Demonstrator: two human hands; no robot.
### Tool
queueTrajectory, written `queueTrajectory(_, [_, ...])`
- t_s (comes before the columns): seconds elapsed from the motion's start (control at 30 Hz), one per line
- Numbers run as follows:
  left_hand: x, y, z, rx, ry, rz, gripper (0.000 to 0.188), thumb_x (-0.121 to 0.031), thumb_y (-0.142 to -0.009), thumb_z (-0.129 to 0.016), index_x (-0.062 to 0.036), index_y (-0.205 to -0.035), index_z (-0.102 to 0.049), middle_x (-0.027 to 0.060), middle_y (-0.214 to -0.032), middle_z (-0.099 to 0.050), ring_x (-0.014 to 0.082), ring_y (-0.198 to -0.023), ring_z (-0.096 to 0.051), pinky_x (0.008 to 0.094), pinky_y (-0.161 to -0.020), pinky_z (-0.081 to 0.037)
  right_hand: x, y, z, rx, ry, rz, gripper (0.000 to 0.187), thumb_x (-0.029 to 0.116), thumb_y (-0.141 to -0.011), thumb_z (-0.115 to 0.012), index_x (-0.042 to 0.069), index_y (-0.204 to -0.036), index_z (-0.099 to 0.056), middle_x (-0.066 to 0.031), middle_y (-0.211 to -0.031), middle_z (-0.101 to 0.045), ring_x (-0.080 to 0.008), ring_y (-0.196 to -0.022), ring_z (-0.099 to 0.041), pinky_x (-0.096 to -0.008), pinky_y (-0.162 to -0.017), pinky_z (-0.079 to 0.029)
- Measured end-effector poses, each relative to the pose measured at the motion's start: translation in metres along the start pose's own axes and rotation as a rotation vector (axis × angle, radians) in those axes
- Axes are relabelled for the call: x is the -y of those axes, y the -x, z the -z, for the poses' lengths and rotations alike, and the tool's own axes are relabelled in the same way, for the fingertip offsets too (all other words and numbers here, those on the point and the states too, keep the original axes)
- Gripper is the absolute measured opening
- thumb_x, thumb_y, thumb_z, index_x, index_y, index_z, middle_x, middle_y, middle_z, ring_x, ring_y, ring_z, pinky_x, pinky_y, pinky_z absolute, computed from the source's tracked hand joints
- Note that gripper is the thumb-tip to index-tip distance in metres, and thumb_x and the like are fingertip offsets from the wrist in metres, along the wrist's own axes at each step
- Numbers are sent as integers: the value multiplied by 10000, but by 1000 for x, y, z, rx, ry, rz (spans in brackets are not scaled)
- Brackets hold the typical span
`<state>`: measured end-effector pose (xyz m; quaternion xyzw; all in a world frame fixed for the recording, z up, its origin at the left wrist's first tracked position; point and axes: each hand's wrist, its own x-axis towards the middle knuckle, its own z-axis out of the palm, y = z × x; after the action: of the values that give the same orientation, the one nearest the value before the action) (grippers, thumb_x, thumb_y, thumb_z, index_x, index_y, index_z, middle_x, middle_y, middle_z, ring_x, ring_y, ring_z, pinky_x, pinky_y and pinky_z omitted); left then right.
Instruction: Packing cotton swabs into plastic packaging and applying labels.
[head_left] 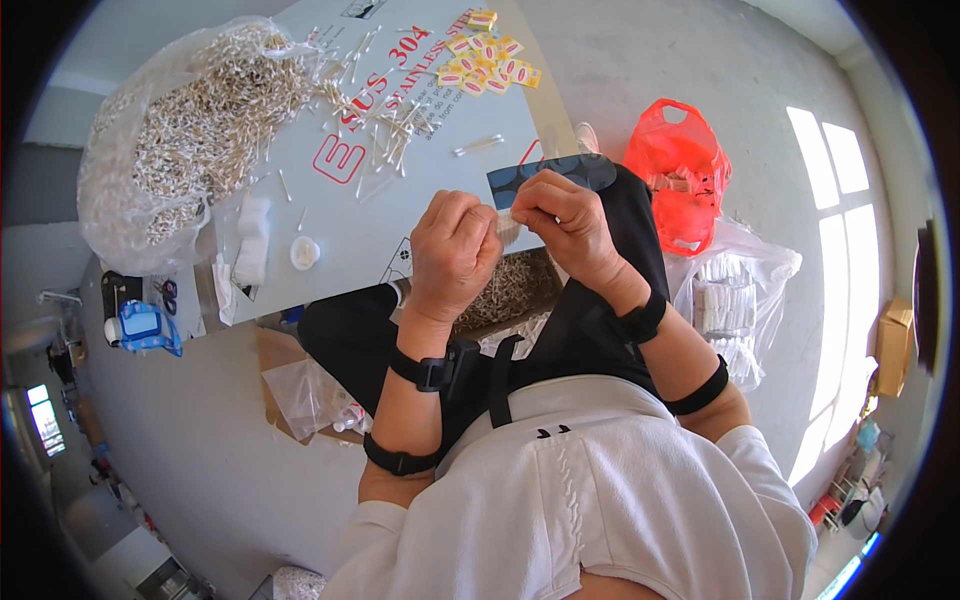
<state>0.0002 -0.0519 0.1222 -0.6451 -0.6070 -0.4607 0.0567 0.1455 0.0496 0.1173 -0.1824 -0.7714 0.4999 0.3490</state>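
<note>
My left hand (455,252) and my right hand (570,228) are both closed, held close together over the near edge of the table. A small pale, see-through piece (508,229) is pinched between them; my fingers hide most of it. Beyond the hands, a short clear packet of cotton swabs (478,146) lies on the table. Loose cotton swabs (395,138) are scattered to its left. Below my hands, between my knees, an open box holds a heap of cotton swabs (512,286).
A big clear bag of cotton swabs (200,130) fills the table's left. Small yellow-and-white cards (487,66) lie at the far side. Nearer are a round white tub (304,253) and scissors (170,295). On the floor at right sit a red bag (682,170) and a clear bag of white packs (725,300).
</note>
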Motion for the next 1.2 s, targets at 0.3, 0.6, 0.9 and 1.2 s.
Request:
queueTrajectory(0.3, [24, 13, 20, 69, -105, 15, 215, 102, -606, -601, -19, -770, -529, 98, -779, -512, 273, -685, -533, 351, -567, -476, -13, 6, 4, -62, 13, -12, 40, -45, -845, -626, -8, -856, -615, -77, -830, -594, -198, -702, -601, -288, -640, -485])
queueTrajectory(0.6, [33, 24, -26, 67, 494, 577, 245, 50, -771, -706, -11, -1007, -681, 54, -913, -589, 74, -626, -522, 222, -564, -443, -46, 11, -13, -105, -240, -274, 63, -18, -902, -604, -25, -953, -639, -51, -942, -646, -111, -728, -658, -229, -620, -525])
queueTrajectory(0.9, [41, 36, -46, -17, 726, 992, 87, -8, -809, -697, 4, -792, -613, 6, -659, -574, 48, -499, -472, 210, -444, -356, -62, 12, -24, -50, -234, -529, 121, 41, -849, -672, -12, -933, -604, -52, -845, -635, -103, -702, -657, -247, -577, -538])
queueTrajectory(1.2, [42, 22, -44, 1, 851, 1222, 155, 8, -739, -713, -26, -717, -563, 11, -609, -549, 49, -483, -455, 208, -400, -302, -52, 1, -32, -134, -347, -746, 146, 65, -774, -710, -19, -862, -629, -48, -800, -641, -109, -648, -656, -238, -502, -511])
